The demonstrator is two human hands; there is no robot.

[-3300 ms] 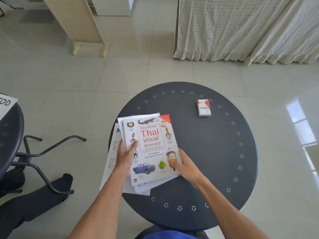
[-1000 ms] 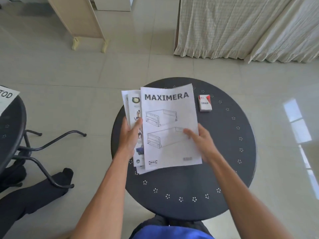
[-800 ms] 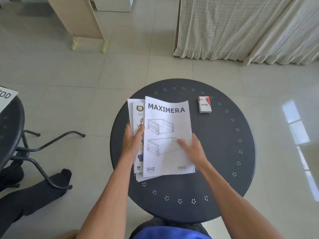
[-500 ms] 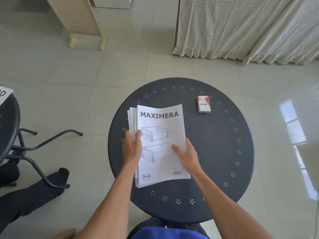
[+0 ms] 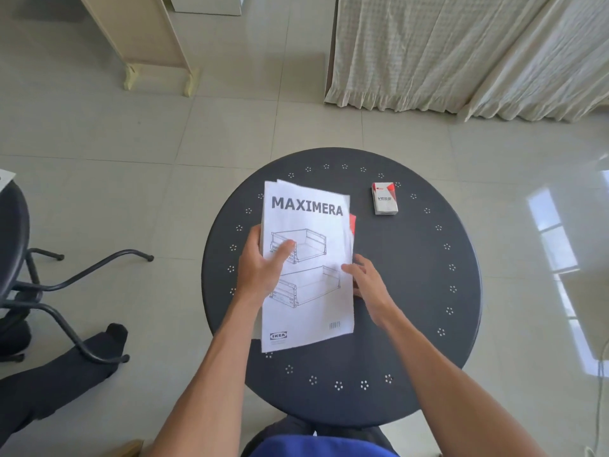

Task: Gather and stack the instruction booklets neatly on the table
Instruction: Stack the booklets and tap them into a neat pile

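Observation:
A stack of booklets lies on the left half of the round black table (image 5: 412,275). On top is the white MAXIMERA booklet (image 5: 309,278) with drawer drawings. A red corner of the dictionary (image 5: 352,222) beneath pokes out at the right edge. My left hand (image 5: 263,268) grips the stack's left edge, thumb lying on the cover. My right hand (image 5: 369,285) presses against the stack's right edge with fingers apart, holding nothing.
A small red and white VESS packet (image 5: 384,198) sits at the back right of the table. Another black table and chair legs (image 5: 49,285) stand at the left, with a dark-clothed leg (image 5: 59,377) on the floor. Curtains (image 5: 461,51) hang behind.
The MAXIMERA booklet went from held raised to lying on top of the dictionary stack. Both hands have pushed the pile together, so the booklets underneath are almost covered.

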